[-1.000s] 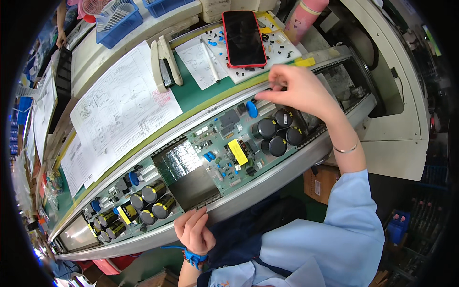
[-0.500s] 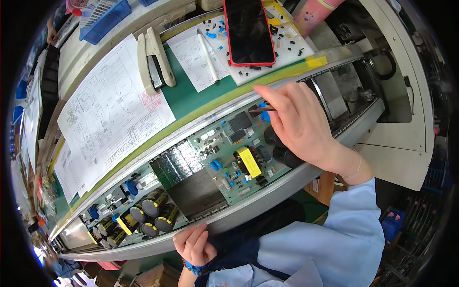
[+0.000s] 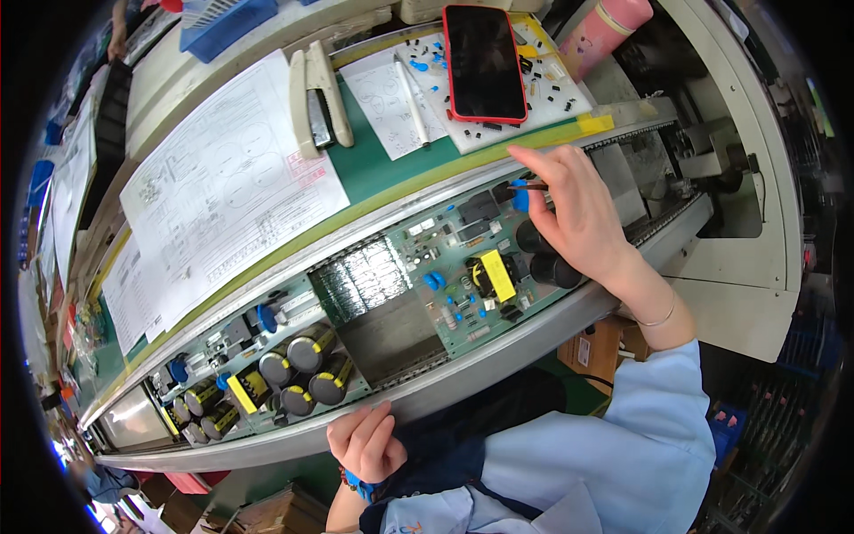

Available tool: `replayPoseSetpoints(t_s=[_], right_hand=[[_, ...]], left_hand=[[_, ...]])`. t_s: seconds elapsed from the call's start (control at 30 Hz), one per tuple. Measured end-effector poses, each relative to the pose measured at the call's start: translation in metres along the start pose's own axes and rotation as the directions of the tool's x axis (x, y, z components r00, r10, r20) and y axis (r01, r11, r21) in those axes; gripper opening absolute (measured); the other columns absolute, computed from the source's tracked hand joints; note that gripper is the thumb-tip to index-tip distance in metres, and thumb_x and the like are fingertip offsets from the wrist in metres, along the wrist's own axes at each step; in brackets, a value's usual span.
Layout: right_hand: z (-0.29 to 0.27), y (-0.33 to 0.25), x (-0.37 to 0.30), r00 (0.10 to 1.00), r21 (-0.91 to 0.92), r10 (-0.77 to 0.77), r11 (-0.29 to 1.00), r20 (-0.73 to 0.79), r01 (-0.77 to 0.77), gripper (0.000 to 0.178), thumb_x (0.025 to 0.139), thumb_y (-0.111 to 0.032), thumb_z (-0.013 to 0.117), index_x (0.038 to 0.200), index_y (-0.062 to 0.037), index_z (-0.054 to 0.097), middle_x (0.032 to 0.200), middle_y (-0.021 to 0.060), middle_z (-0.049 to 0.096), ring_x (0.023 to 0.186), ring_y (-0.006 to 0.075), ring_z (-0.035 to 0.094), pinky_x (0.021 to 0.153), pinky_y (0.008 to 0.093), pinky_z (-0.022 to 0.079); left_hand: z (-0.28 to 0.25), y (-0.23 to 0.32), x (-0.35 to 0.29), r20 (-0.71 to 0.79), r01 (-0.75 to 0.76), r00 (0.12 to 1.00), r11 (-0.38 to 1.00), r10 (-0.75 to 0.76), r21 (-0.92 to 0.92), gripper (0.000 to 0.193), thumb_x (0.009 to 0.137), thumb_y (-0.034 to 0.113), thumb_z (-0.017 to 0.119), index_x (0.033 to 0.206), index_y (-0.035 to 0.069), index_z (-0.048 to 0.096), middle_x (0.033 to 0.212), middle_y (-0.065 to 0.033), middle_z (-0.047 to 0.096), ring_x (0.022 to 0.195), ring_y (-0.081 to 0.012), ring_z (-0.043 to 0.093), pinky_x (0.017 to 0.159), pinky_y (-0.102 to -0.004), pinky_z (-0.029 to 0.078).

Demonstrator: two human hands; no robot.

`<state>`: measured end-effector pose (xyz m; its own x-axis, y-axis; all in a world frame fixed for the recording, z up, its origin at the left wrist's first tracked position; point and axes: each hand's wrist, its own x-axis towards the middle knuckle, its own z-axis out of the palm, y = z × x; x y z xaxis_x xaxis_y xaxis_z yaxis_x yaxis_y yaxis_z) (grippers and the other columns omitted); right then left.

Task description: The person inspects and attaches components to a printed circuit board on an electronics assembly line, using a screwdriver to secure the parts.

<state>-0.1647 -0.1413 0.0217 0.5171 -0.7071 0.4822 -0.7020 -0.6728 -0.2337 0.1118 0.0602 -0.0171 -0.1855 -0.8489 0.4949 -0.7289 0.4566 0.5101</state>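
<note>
My right hand (image 3: 578, 209) pinches thin dark tweezers (image 3: 535, 187) between thumb and fingers. Their tip meets a round blue component (image 3: 521, 193) at the far right corner of a green circuit board (image 3: 449, 325). That board carries a yellow-wrapped transformer (image 3: 498, 275) and black capacitors (image 3: 553, 270), partly behind my hand. My left hand (image 3: 366, 442) is curled into a loose fist at the front rail (image 3: 400, 381), with nothing showing in it. Left along the track lies a second board with large black capacitors (image 3: 310, 349) and another yellow-wrapped part (image 3: 247, 392).
Beyond the track, a green mat (image 3: 369, 169) bears printed drawings (image 3: 240, 178), a beige stapler-like tool (image 3: 318, 98) and a white pen (image 3: 412, 102). A red-edged phone (image 3: 485, 62) lies on a white pad of loose components (image 3: 467, 140). A pink bottle (image 3: 605, 36) stands behind.
The whole view has shifted, so most things appear further right and the boards higher. My right hand stays at the blue component; my left stays curled by the rail.
</note>
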Motion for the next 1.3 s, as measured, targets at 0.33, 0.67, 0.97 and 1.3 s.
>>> replayPoseSetpoints(t_s=[0.33,0.67,0.97,1.3], right_hand=[[-0.014,-0.03,0.003,0.996,-0.183,-0.06,0.981,0.069,0.072,0.054,0.068,0.004,0.057,0.12,-0.0083,0.047,0.077,0.008,0.041,0.069,0.0252,0.045,0.062,0.0352,0.04],[-0.01,-0.06,0.009,0.979,-0.226,-0.063,0.968,0.192,0.107,0.045,0.068,0.003,0.058,0.112,-0.008,0.053,0.077,0.0067,0.046,0.068,0.0247,0.049,0.06,0.0333,0.041],[0.031,-0.047,0.053,0.92,-0.041,0.115,0.993,0.374,-0.107,0.02,0.077,-0.016,0.062,0.091,-0.0033,0.056,0.08,0.0146,0.062,0.073,0.0305,0.06,0.061,0.0385,0.046],[0.023,-0.074,0.053,0.912,-0.079,0.101,0.994,0.397,-0.076,0.017,0.077,-0.016,0.062,0.083,-0.0016,0.057,0.063,0.0137,0.056,0.059,0.0268,0.057,0.052,0.037,0.042]], left_hand=[[0.006,-0.007,-0.006,-0.098,-0.076,0.992,0.997,0.073,-0.026,0.027,0.066,0.001,0.056,0.092,0.004,0.059,0.093,-0.007,0.065,0.083,-0.0229,0.058,0.069,-0.0319,0.044],[0.009,-0.01,-0.007,-0.151,-0.133,0.98,0.991,0.13,-0.011,0.032,0.061,0.002,0.06,0.093,0.005,0.06,0.092,-0.0065,0.065,0.083,-0.0217,0.06,0.068,-0.0303,0.045],[0.01,-0.011,-0.005,-0.186,-0.161,0.97,0.987,0.153,-0.027,0.03,0.061,0.002,0.061,0.09,0.004,0.062,0.091,-0.0071,0.064,0.082,-0.0221,0.059,0.068,-0.0307,0.047],[0.009,-0.013,-0.004,-0.212,-0.189,0.96,0.982,0.182,-0.014,0.028,0.061,0.004,0.062,0.088,0.003,0.063,0.089,-0.0073,0.064,0.081,-0.021,0.059,0.064,-0.029,0.047]])
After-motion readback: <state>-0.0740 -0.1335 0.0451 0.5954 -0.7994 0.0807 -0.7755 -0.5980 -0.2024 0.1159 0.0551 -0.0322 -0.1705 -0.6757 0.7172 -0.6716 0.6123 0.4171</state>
